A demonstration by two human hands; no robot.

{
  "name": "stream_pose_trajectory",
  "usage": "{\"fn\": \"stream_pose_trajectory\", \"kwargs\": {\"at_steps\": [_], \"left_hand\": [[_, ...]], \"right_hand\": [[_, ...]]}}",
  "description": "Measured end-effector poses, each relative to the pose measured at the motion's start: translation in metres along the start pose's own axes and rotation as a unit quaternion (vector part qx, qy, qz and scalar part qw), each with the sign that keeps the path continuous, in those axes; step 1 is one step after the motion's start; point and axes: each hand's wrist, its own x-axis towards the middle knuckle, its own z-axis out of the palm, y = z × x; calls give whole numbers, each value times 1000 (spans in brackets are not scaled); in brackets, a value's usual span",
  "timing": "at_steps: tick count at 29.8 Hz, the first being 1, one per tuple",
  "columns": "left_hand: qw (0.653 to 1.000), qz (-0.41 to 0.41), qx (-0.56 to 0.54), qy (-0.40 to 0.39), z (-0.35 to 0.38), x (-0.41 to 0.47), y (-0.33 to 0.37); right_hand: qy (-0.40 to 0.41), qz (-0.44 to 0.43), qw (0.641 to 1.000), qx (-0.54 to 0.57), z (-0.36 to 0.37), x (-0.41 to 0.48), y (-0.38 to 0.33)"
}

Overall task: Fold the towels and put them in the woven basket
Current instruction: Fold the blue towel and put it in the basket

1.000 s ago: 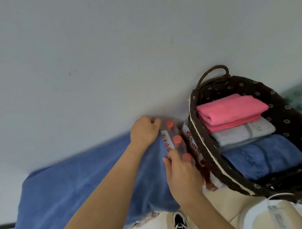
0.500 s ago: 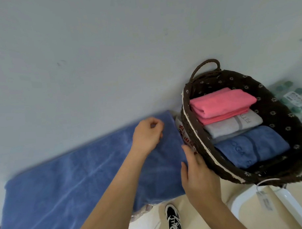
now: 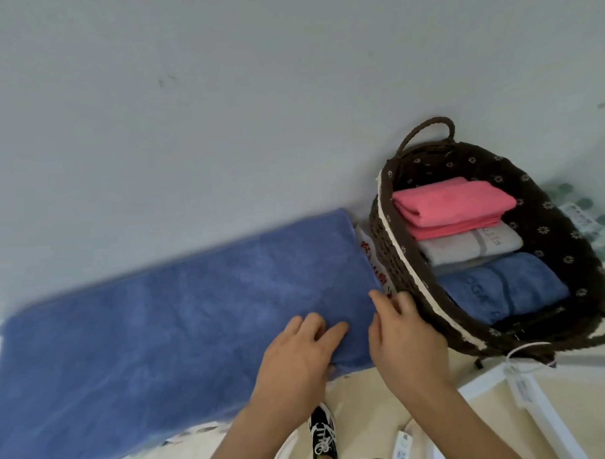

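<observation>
Beside the woven basket (image 3: 388, 260), already holding three folded towels (image 3: 466, 244), a blue towel (image 3: 160, 320) awaits folding; left hand (image 3: 295, 356) rests flat on it, right hand (image 3: 408, 339) at its edge, grip unclear.

black sneaker (image 3: 322, 431) near white power strip (image 3: 402, 447)

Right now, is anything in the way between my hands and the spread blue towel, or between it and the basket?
Nothing visible. The left hand and right hand both touch the spread blue towel at its right end. The woven basket stands open right beside it, already holding three folded towels.
</observation>
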Motion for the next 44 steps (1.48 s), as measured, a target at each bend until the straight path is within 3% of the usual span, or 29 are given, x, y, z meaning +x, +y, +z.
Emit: {"fn": "stream_pose_trajectory", "kwargs": {"at_steps": [4,11,14,17,21,25,28,31,34,40,44], "left_hand": [[999,24,-28,30,8,-1,4],[987,-8,-154,40,6,-1,30],[970,-61,-224,70,-7,-17,25],[942,-161,-244,163,-21,-50,-3],[876,-322,-238,268,-42,-115,-58],[782,-462,-202,367,-59,-184,-106],[720,-544,-184,390,-60,-237,-139],[607,-621,-317,380,-49,-275,-168],[470,-608,-543,338,-48,-295,-186],[399,-528,-666,344,-62,-306,-207],[396,-468,-710,347,-77,-308,-210]], "right_hand": [[21,-22,999,16,-5,-4,3],[116,-77,989,47,6,-18,2],[117,-110,983,91,12,-19,-5],[85,-181,971,130,18,-20,-30],[40,-280,947,154,28,-33,-92],[-19,-375,918,129,41,-58,-156],[-59,-428,897,93,47,-82,-203],[-60,-478,872,87,57,-112,-244],[-23,-538,840,62,76,-136,-280],[-7,-537,843,7,104,-150,-319],[-23,-510,860,19,102,-155,-340]]}}
